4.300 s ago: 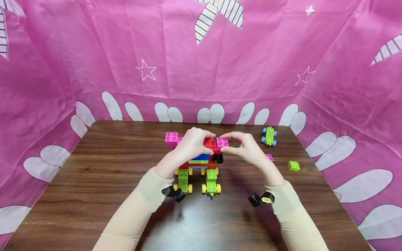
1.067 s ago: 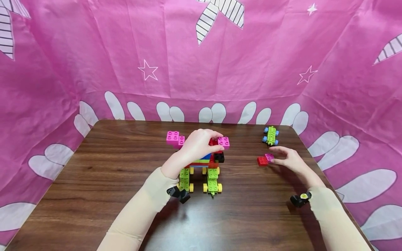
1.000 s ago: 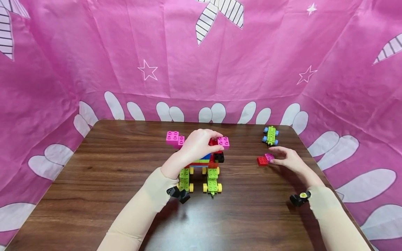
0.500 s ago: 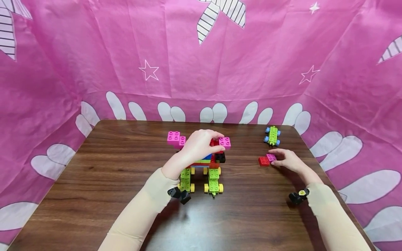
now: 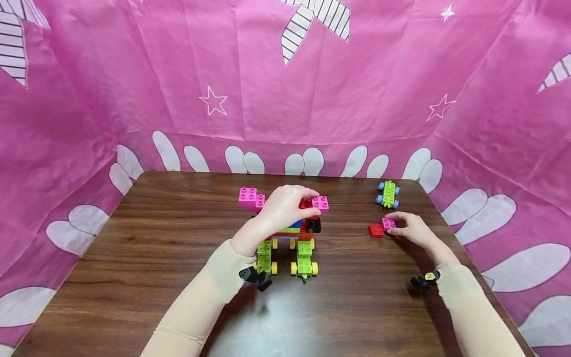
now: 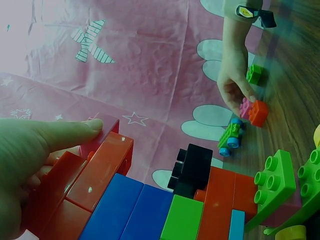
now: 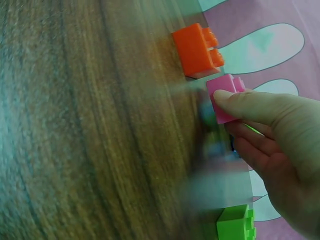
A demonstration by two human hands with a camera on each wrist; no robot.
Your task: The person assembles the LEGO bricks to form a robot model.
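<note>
A model of toy building bricks (image 5: 290,233) stands mid-table on lime wheeled bases (image 5: 304,258) with yellow wheels. My left hand (image 5: 285,204) grips its top, the thumb near the pink brick (image 5: 320,204) at the right end. In the left wrist view, red, blue and black (image 6: 195,167) bricks show beneath that hand (image 6: 25,165). Off to the right, my right hand (image 5: 412,229) pinches a separate pink brick (image 5: 388,224) between thumb and fingers, plain in the right wrist view (image 7: 220,107). A loose red brick (image 5: 375,231) lies just left of it, looking orange from the right wrist.
Behind the right hand sits a lime wheeled base with blue wheels (image 5: 388,194). The right arm hides a loose green brick in the head view; both wrist views show the green brick (image 7: 235,223). Pink patterned cloth (image 5: 276,99) hangs round the table's back and sides.
My right hand has left the model's right end and moved right to the loose pink brick, its fingers since closing on it. My left hand has stayed on the model.
</note>
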